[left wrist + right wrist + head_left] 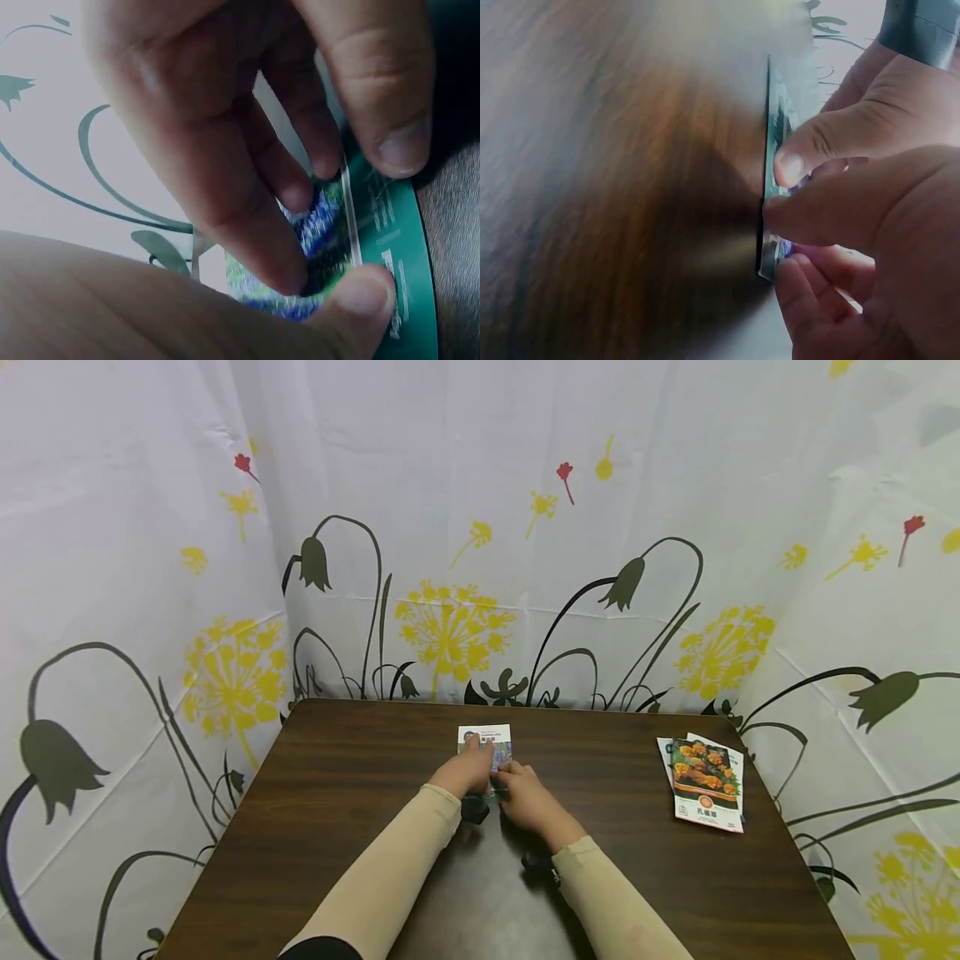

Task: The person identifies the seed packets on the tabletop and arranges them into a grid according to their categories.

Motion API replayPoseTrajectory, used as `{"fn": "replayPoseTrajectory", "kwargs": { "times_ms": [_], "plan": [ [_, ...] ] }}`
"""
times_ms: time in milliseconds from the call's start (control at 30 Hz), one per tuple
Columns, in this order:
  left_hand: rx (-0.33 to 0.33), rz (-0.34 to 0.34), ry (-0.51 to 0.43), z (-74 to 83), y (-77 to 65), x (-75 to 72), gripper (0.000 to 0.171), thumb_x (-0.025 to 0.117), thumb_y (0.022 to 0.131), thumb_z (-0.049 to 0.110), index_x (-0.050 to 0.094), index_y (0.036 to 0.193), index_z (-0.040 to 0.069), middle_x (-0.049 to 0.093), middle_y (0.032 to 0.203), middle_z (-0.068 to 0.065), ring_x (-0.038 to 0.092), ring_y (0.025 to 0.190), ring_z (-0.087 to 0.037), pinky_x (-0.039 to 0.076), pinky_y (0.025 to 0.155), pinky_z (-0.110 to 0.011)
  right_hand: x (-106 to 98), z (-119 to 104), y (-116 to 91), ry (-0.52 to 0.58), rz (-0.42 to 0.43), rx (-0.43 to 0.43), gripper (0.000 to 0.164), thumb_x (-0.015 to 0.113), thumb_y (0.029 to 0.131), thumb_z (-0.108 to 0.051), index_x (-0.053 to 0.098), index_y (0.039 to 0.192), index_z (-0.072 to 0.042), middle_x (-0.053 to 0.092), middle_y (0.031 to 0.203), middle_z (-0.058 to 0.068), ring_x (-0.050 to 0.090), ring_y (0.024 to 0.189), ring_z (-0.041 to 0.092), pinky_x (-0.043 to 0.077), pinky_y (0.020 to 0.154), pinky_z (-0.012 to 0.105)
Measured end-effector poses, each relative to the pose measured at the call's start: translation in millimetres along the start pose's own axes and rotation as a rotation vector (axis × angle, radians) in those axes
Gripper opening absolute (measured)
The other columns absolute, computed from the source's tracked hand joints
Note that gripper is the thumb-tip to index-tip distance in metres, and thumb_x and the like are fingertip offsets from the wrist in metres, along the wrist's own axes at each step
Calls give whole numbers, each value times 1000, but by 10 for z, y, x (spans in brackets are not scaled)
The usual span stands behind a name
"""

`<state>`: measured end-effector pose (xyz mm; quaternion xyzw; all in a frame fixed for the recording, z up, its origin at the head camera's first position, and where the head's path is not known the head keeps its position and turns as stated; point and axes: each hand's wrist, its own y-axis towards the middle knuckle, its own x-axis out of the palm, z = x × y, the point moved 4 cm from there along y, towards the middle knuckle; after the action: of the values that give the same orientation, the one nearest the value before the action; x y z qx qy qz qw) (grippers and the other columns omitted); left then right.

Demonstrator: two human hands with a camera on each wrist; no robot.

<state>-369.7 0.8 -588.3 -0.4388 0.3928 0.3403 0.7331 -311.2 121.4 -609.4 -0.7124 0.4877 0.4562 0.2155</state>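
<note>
A seed packet (486, 735) with a white top, a purple flower picture and a green lower strip lies near the middle of the table. My left hand (467, 770) reaches over its left side, fingers on the picture and its thumb (365, 294) on the green strip. From the right, my right hand (528, 797) holds the packet's near right corner. Its fingertips meet the picture in the left wrist view, while its thumb (405, 146) lies at the strip's near edge. Seen edge-on, the packet (769, 172) looks thin, and both hands hide much of it.
On the right of the brown wooden table (360, 768) lies a loose, fanned pile of seed packets, topped by one with orange flowers (705, 781). A white curtain (420, 468) printed with flowers hangs along the back and both sides.
</note>
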Motion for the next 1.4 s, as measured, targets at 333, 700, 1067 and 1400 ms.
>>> {"fn": "replayPoseTrajectory", "kwargs": {
  "times_ms": [333,700,1067,1400],
  "plan": [
    [-60,-54,97,-157,-45,-106,98,83,96,10,22,172,-3,9,179,-34,9,169,-50,41,129,-55,65,15,-21,182,-132,-134,41,66,104,-9,67,142,6,53,161,26,52,151,44,44,125,57],
    [-37,-44,-50,-287,-115,-96,99,80,94,-3,24,175,10,0,180,-34,0,169,-51,27,135,-61,-264,-18,-334,322,-56,15,37,66,108,-6,66,145,-1,53,164,20,50,154,40,42,125,62],
    [16,-15,-79,-435,-101,-64,96,85,95,6,30,174,12,2,180,-34,2,170,-50,28,133,-64,83,-129,-97,196,-188,-42,45,67,109,-16,62,150,2,56,160,19,56,149,35,46,124,53],
    [-33,-30,-80,-466,-83,-69,85,61,101,-8,23,175,8,-3,180,-33,-2,170,-47,26,135,-60,120,-225,17,87,-188,-79,44,68,107,-12,64,146,8,56,158,24,57,147,37,47,123,52]
  ]
}}
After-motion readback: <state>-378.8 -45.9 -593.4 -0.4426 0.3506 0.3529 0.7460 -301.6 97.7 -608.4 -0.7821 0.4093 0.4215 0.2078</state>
